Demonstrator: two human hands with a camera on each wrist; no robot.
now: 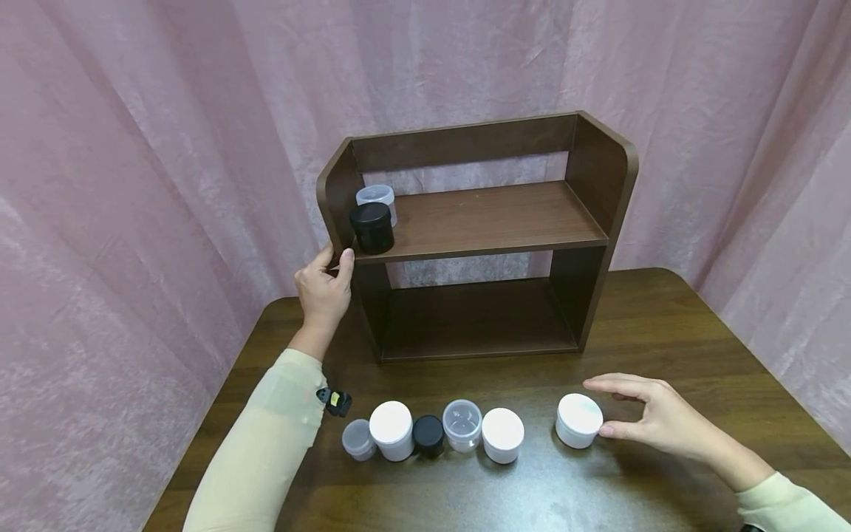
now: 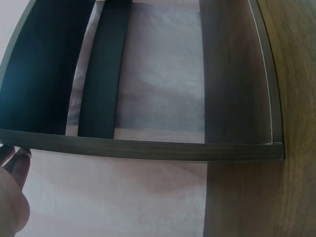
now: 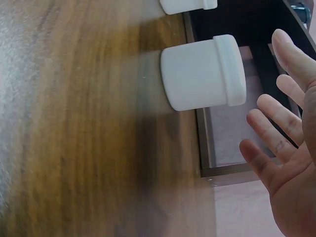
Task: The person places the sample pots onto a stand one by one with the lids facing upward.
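A dark wooden two-level shelf (image 1: pixel 485 222) stands at the back of the table. My left hand (image 1: pixel 335 258) grips the front edge of its left side panel, thumb in front and fingers round the outside; in the left wrist view the fingers (image 2: pixel 12 197) lie against the shelf edge (image 2: pixel 148 148). A black jar (image 1: pixel 372 227) and a clear jar (image 1: pixel 376 198) behind it sit at the upper shelf's left end. My right hand (image 1: pixel 598 406) is spread beside a white jar (image 1: pixel 578 420) on the table, thumb tip at its side. The right wrist view shows the white jar (image 3: pixel 202 74) apart from the straight fingers (image 3: pixel 276 123).
A row of jars stands near the front edge of the table (image 1: pixel 665 332): small clear (image 1: pixel 358 439), white (image 1: pixel 391 430), black (image 1: pixel 428 434), clear (image 1: pixel 462 425), white (image 1: pixel 502 434). The lower shelf holds nothing. A pink curtain (image 1: pixel 166 185) hangs behind and at both sides.
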